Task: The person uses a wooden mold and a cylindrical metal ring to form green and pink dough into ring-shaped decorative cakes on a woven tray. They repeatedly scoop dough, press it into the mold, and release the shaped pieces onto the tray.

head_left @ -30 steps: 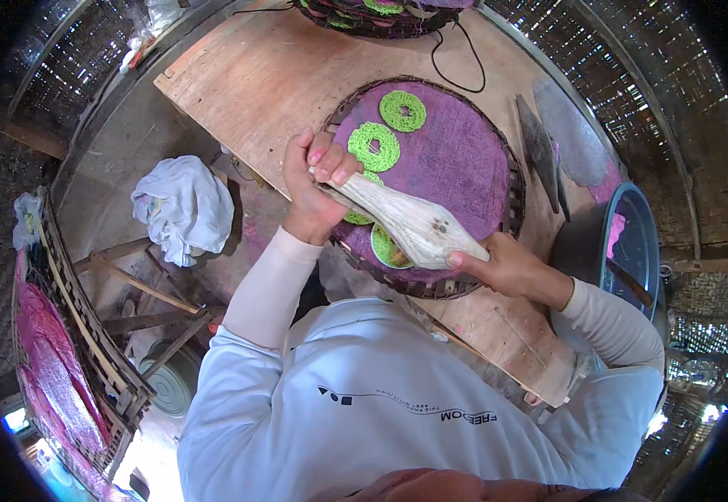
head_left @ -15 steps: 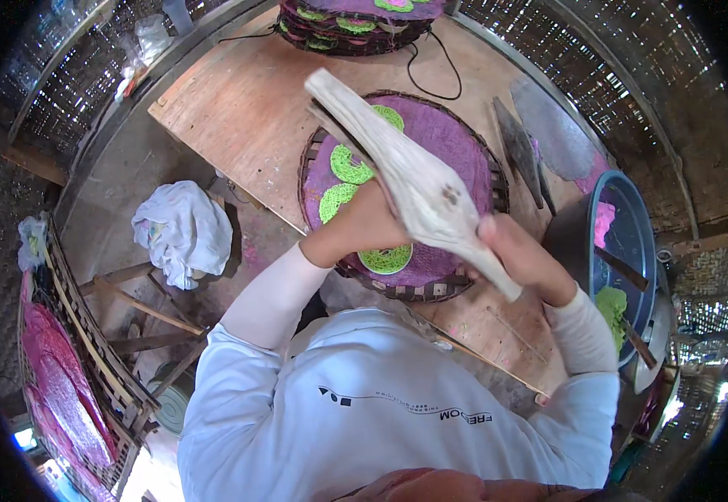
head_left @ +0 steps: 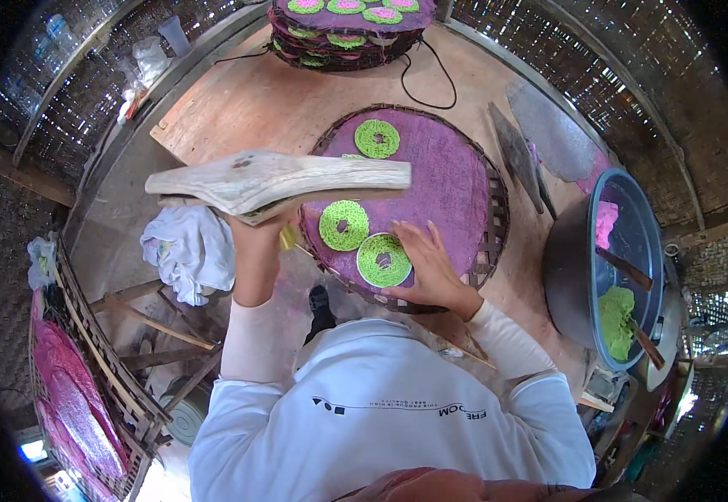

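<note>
My left hand (head_left: 253, 247) grips a long, pale, carved wooden piece (head_left: 280, 176), held crosswise over the left part of a round woven tray (head_left: 495, 234); most of its fingers are hidden under the wood. Purple cloth (head_left: 435, 167) lines the tray. On it lie green lacy rings: one at the back (head_left: 377, 127), another at front left (head_left: 339, 216) and one partly covered by the wood. At the front, a green ring in a white-rimmed round piece (head_left: 372, 255) sits by my right hand (head_left: 427, 263), whose spread fingers touch around its right side.
Stacked trays with pink-centred rings (head_left: 351, 46) and a cord stand behind. Right are dark boards (head_left: 510, 146) and a blue-rimmed tub (head_left: 569, 276) with pink and green masses. Left are a white cloth bundle (head_left: 184, 251), wooden sticks and a tray of pink material (head_left: 75, 393).
The wooden piece has swung leftward from a diagonal to crosswise, lifted by my left hand. My right hand has let go of it and moved down-left to the front green ring.
</note>
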A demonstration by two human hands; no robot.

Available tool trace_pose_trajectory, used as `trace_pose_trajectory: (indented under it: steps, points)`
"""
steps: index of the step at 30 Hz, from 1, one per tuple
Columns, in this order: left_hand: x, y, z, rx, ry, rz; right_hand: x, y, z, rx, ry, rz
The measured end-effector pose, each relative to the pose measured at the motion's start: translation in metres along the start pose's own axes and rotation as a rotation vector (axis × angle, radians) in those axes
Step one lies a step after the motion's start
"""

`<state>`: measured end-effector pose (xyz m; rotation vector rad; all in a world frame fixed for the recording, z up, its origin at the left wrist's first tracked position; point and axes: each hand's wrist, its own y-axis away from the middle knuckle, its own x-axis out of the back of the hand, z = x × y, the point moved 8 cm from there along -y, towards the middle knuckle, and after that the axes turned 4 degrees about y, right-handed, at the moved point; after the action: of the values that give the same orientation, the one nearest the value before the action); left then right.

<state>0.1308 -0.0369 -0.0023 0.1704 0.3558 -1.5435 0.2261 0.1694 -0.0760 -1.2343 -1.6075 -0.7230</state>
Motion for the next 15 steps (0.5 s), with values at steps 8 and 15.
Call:
trace_pose_trajectory:
  steps: [8,15]
  points:
    - [0.033,0.0,-0.007,-0.006,0.012,0.078,0.036,-0.027,0.048,-0.154,-0.301,0.086]
    - [0.054,0.005,-0.014,-0.148,-0.153,0.144,0.031,-0.051,0.054,-0.165,-0.098,0.108]
